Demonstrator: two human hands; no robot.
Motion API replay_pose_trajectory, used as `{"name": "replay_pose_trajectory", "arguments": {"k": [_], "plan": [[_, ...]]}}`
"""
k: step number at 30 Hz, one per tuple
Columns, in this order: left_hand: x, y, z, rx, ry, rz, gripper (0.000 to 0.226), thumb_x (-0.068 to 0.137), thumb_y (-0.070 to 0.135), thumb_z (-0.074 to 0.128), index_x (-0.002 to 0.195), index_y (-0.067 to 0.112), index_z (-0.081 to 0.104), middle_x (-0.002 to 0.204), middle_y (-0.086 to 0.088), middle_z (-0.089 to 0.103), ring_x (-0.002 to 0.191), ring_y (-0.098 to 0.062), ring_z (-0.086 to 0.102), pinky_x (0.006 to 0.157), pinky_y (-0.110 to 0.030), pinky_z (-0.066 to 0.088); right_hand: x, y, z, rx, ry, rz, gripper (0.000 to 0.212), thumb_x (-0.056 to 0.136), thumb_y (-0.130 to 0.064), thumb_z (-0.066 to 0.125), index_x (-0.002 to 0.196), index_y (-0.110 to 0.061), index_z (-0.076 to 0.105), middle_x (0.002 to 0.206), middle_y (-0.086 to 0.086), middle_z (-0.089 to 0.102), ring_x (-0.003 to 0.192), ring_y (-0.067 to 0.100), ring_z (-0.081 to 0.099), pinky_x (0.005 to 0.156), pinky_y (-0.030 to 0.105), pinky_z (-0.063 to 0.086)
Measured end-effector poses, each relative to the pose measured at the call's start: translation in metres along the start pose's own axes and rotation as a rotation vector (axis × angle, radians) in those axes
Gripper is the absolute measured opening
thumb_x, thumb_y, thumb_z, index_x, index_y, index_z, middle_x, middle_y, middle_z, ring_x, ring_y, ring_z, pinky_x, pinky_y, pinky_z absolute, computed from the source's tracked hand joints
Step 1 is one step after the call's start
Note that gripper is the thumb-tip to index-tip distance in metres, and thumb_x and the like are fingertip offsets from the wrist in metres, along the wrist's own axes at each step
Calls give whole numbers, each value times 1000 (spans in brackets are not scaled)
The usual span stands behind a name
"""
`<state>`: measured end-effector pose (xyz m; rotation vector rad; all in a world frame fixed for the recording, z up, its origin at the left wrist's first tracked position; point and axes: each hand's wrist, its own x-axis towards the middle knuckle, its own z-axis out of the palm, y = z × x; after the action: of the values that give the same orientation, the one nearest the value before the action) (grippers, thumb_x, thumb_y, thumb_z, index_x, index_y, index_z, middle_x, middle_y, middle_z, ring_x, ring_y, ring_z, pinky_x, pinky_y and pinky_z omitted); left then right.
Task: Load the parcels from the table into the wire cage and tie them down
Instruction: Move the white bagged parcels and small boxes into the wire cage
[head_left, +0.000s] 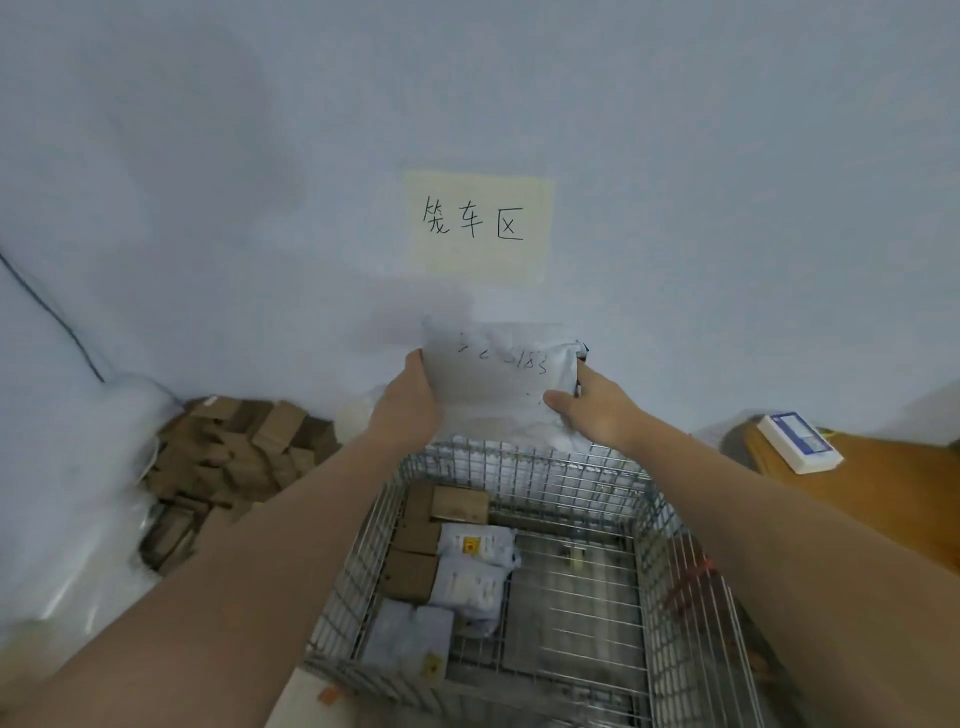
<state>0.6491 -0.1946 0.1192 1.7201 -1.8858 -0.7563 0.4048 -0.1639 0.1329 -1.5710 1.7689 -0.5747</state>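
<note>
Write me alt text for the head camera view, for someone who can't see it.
Two bare hands, left hand and right hand, hold a white parcel up above the far edge of a wire cage that already holds brown and white parcels along its left side. A handwritten paper sign hangs on the wall behind.

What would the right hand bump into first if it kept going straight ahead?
Probably the wall. The right hand, gripping the white parcel, points forward above the wire cage; depth is unclear.
</note>
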Motion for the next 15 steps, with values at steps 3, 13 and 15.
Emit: {"name": "replay_pose_trajectory", "arguments": {"k": [3,13,15], "plan": [[20,-35,24,47,-15,-46,51,104,8,38,154,9,24,131,-19,56,113,-37,59,91,-46,50,30,23,25,35,-68,23,51,101,-34,53,147,-19,39,139,7,59,123,30,56,101,38,44],[33,-157,133,-42,-222,-306,57,101,21,58,151,10,33,132,-5,54,124,-32,56,102,-49,48,101,144,163,91,-307,239,54,101,-33,54,150,-21,36,134,9,59,106,24,58,83,35,47],[27,-183,162,-95,-255,-373,54,102,24,54,151,13,35,131,0,51,126,-32,55,103,-47,48,105,173,196,89,-362,292,50,100,-32,54,146,-20,41,127,8,63,105,26,61,84,38,50]]}}
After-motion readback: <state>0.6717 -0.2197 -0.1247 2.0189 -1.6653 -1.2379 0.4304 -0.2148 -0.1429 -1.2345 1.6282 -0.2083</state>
